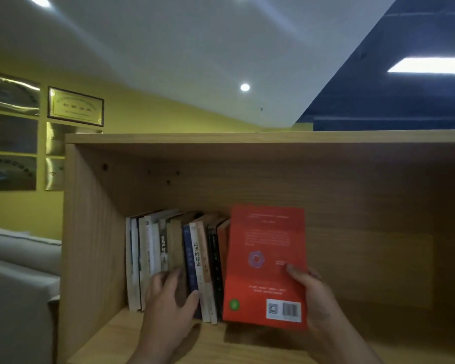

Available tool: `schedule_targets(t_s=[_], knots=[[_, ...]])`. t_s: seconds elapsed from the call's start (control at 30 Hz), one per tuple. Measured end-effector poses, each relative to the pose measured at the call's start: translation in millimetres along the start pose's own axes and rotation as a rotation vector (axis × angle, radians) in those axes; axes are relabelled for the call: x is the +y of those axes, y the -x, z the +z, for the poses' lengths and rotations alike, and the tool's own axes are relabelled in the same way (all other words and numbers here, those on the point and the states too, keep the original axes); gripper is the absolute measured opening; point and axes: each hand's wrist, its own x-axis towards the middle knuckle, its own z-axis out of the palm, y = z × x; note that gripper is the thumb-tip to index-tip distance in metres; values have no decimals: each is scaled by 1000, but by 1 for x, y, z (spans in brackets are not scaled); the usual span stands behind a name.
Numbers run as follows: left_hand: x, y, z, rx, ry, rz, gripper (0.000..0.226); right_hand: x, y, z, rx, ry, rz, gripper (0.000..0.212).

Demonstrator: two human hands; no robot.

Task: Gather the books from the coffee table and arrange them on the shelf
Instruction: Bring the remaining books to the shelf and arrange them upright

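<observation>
Inside the wooden shelf (pixel 365 258) a row of upright books (pixel 176 258) stands toward the left wall, leaning slightly. My right hand (pixel 318 298) grips a red book (pixel 267 264) by its right edge, back cover with barcode facing me, upright at the right end of the row and touching it. My left hand (pixel 168 298) presses flat against the spines of the standing books, thumb on a blue spine, fingers spread, holding nothing.
The shelf compartment stretches bare wood to the right of the red book. A grey sofa (pixel 16 285) sits left of the shelf's side panel. Framed plaques (pixel 75 106) hang on the yellow wall behind.
</observation>
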Motion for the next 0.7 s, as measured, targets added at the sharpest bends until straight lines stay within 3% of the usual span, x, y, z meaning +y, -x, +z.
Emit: schedule_targets(t_s=[0.13,0.27,0.43,0.57,0.7], knots=[[-2,1,-1,19,48,13,57,-9,8,-12,145,123,-203,12],[-3,2,0,24,60,20,56,8,7,11,153,489,-370,21],[-1,5,-3,35,84,34,55,40,6,54,-14,587,-306,21],[-2,3,-1,59,90,44,52,54,3,63,-233,708,-202,53],[-5,2,1,62,101,50,50,56,-8,45,-420,668,-46,83]])
